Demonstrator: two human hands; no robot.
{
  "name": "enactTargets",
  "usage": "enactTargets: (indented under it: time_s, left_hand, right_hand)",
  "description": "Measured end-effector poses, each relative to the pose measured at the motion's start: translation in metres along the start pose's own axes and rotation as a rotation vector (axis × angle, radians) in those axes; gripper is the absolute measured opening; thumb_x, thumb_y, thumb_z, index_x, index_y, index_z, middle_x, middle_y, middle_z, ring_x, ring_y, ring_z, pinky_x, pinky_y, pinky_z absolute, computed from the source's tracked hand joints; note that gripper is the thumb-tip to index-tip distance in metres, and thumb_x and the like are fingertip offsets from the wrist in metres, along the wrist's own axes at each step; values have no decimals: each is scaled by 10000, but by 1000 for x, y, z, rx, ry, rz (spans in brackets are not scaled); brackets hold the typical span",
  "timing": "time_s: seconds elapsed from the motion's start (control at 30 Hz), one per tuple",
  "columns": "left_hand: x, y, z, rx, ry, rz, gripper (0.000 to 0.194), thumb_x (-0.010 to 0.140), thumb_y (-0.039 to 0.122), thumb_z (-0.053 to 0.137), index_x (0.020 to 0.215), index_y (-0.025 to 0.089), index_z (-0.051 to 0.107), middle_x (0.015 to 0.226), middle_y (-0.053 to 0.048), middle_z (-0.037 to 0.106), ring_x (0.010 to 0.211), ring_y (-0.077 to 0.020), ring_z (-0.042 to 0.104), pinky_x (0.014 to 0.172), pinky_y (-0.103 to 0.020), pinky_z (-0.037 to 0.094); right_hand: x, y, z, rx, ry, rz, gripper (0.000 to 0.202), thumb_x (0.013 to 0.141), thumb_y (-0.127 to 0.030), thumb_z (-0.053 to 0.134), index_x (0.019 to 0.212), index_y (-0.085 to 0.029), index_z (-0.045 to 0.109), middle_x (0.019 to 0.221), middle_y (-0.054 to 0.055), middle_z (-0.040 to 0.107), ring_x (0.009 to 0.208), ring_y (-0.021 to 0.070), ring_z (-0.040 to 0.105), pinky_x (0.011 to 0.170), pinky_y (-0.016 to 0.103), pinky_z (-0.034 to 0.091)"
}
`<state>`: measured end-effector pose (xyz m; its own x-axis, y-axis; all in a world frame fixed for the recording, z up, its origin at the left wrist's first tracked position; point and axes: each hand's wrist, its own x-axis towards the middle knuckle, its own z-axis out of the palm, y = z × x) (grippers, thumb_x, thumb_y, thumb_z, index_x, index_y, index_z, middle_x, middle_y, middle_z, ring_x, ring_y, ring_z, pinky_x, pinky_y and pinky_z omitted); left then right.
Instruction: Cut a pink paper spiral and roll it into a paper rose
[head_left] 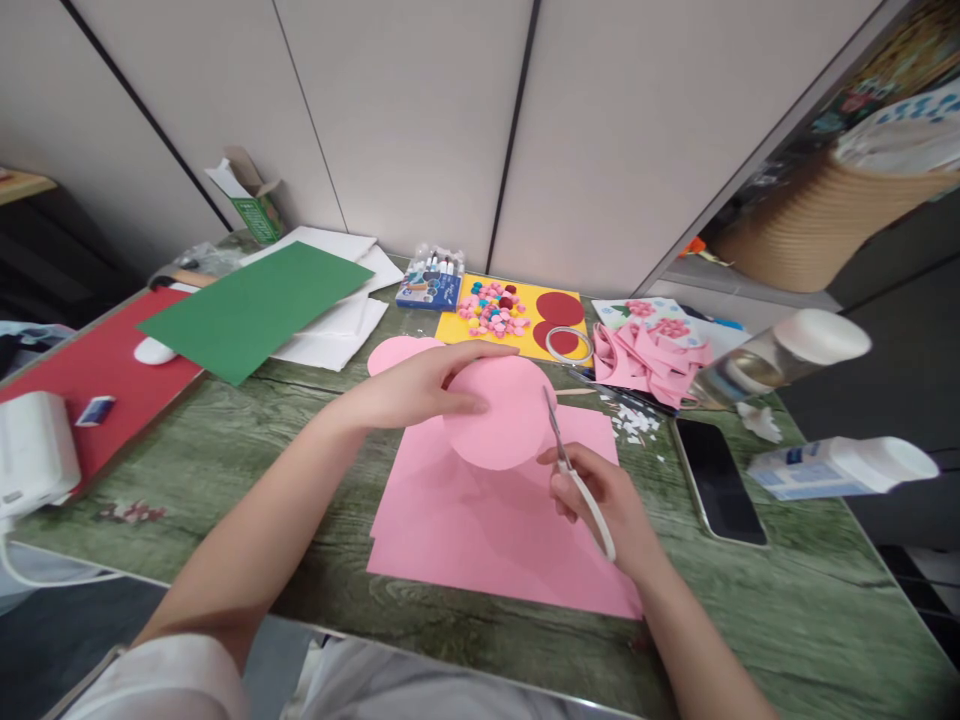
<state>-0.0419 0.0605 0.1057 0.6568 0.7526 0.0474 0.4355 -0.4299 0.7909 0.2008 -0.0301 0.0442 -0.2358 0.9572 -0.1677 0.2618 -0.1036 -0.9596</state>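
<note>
My left hand (442, 385) grips a round pink paper disc (499, 425) by its left edge, thumb on top. In my right hand (596, 490) is a pair of white-handled scissors (589, 500), with the blades at the disc's right edge. Below the disc, pink paper sheets (480, 540) lie stacked on the table. Another rounded pink paper piece (397, 352) rests behind my left hand, partly covered by it.
A yellow sheet (457, 325) at the back carries colored pompoms (495, 310), dark red circles (559, 308) and a tape roll (568, 345). Pink scraps (649, 365), a phone (720, 480) and two bottles stand or lie rightward. Green paper (262, 305) lies left.
</note>
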Motion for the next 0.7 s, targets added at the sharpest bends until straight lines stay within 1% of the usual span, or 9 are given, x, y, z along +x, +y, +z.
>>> enactTargets:
  time_s: [0.13,0.27,0.4,0.6,0.7]
  left_hand:
    - [-1,-1,0,-18,13,-23,599,784,215,539,1347,292,349,1409,-10,394,1264,-218,391,1012,-331,349]
    - [-2,1,0,-22,36,-52,613,796,215,522,1368,293,314,1387,-28,423,1252,-243,401,984,-357,369]
    - [-3,1,1,-50,59,-55,601,796,211,520,1361,287,330,1369,-37,446,1234,-241,421,964,-354,386]
    - [-3,-1,0,-83,74,-38,578,796,194,514,1345,289,358,1428,-17,371,1223,-216,436,980,-340,380]
    - [-2,-1,-1,-75,71,-25,565,795,206,520,1335,287,374,1413,-17,393,1216,-211,445,985,-335,378]
  right_hand:
    - [-1,0,0,-8,4,18,215,817,-363,544,919,-174,550,555,-48,458,481,88,420,461,216,367]
    - [-2,-2,0,-18,18,41,190,810,-337,542,913,-178,557,543,-50,458,477,91,436,445,208,363]
    - [-1,-3,1,-2,16,47,186,802,-333,549,907,-179,559,534,-56,444,475,88,434,440,202,360]
    - [0,0,1,-5,11,47,190,811,-342,542,911,-181,557,543,-52,456,477,87,442,441,202,361]
    - [-1,1,1,-4,8,55,206,810,-355,548,918,-180,552,549,-53,460,469,88,451,440,204,366]
